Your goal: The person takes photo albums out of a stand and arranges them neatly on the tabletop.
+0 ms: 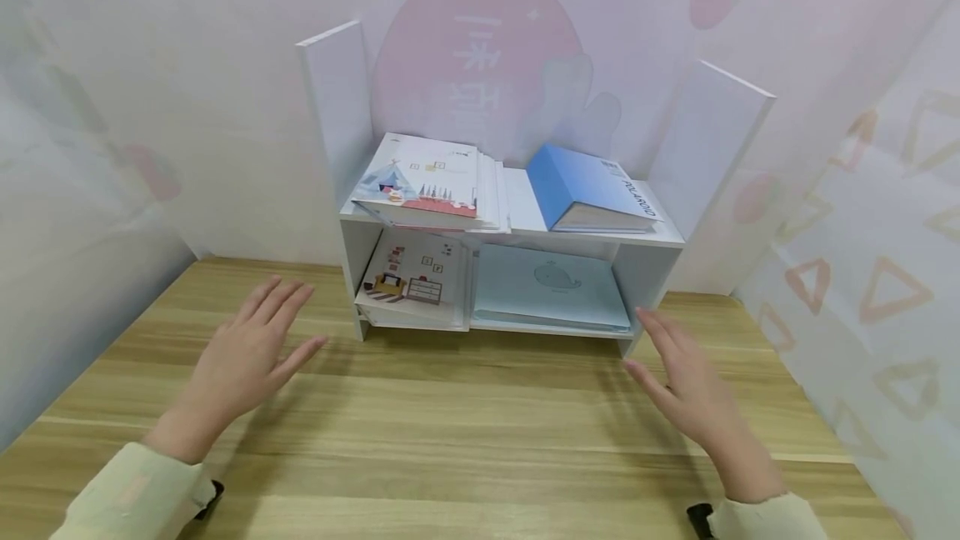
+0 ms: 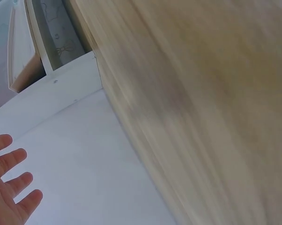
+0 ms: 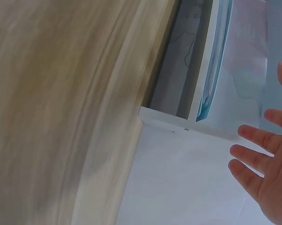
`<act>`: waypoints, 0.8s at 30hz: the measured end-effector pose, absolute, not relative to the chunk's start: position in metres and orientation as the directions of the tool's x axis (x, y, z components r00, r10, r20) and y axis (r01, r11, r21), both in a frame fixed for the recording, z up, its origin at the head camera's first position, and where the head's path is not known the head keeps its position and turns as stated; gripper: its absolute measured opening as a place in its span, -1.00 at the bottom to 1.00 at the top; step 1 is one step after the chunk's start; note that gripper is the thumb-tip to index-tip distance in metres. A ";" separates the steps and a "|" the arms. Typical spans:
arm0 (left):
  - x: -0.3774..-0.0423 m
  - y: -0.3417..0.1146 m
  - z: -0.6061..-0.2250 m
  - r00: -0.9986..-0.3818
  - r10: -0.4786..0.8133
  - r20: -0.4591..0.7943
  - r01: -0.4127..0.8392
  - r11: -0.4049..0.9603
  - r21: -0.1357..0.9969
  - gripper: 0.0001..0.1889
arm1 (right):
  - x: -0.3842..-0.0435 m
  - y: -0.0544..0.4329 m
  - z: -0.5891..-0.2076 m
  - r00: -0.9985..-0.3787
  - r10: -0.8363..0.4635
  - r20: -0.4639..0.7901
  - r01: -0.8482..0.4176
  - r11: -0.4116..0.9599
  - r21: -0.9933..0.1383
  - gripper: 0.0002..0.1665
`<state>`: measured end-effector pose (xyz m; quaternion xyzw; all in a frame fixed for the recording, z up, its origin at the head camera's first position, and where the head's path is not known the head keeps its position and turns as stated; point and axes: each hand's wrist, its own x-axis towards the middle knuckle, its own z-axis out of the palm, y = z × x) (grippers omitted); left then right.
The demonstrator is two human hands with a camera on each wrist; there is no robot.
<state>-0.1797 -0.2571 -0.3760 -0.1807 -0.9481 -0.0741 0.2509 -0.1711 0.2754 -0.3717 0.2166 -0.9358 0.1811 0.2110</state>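
Tabletop (image 1: 480, 427) bears a shelf (image 1: 525, 202), left hand (image 1: 243, 359) and right hand (image 1: 688, 382) near, each grip wide.

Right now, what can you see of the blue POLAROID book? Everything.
The blue POLAROID book is thick and looks closed, its cover fading to paler blue on the right, with dark lettering and a barcode-like patch. The spine side, facing left, is deeper blue; whitish page edges show in front. It lies on the white upper shelf, apart from the right side panel. Nothing visibly rests on it.
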 end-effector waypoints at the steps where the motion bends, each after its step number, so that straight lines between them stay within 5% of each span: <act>1: -0.180 -0.256 -0.376 -0.803 0.311 0.508 0.389 0.920 0.051 -0.27 | -0.172 0.274 -0.372 -0.818 -0.330 0.472 -0.483 0.839 -0.250 -0.18; 24: -0.194 -0.236 -0.383 -0.652 0.307 0.694 0.494 0.865 0.082 -0.41 | -0.192 0.213 -0.366 -0.855 -0.364 0.370 -0.501 0.764 -0.406 -0.18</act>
